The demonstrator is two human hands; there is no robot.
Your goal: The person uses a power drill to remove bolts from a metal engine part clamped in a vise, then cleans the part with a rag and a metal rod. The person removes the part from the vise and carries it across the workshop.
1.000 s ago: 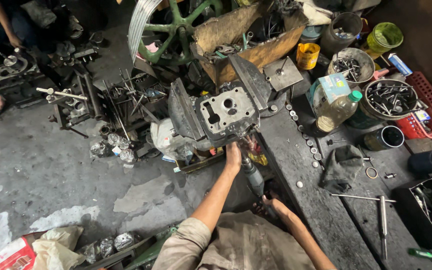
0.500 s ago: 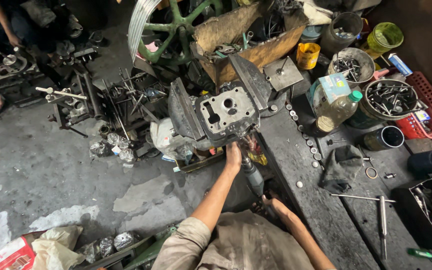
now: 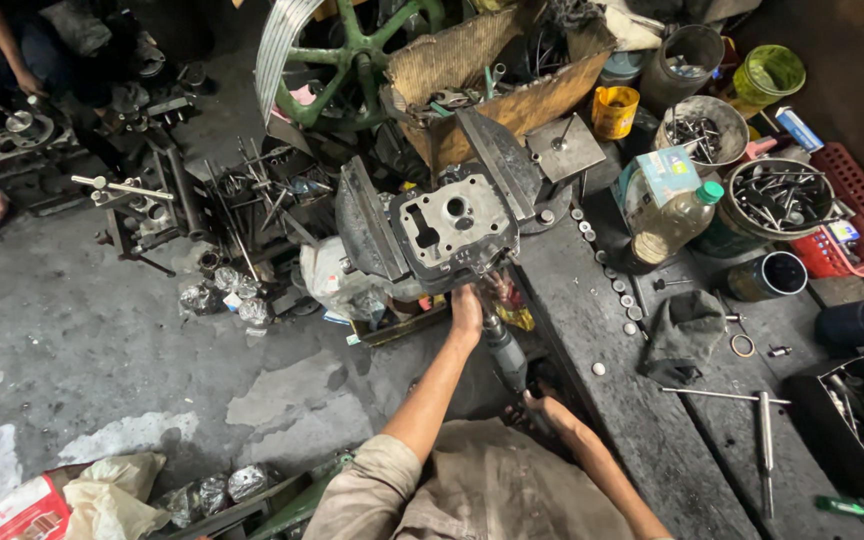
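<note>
Two hands on one dark cylindrical power tool (image 3: 505, 352) | my left hand (image 3: 466, 312) clenched round its front end, just under the grey metal engine casting (image 3: 452, 225) clamped in the bench vise (image 3: 497, 165) | my right hand (image 3: 540, 408) grasping its rear end, near my chest.

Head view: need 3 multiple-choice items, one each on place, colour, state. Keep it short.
1. Where does the clear plastic bottle stand?
A. on the dark bench, right of the metal engine part
B. on the floor by the white bag
C. inside the red basket

2. What colour is the bottle's cap?
A. red
B. green
C. black

3. What is the left hand doing?
A. hanging free
B. resting on the floor
C. pressed against the lower edge of the metal engine part

Key: 1 A, it stands on the bench beside the round tins; 2 B, the cap is green; 3 C, the hand touches the part while the right hand holds a grey power tool.
</note>
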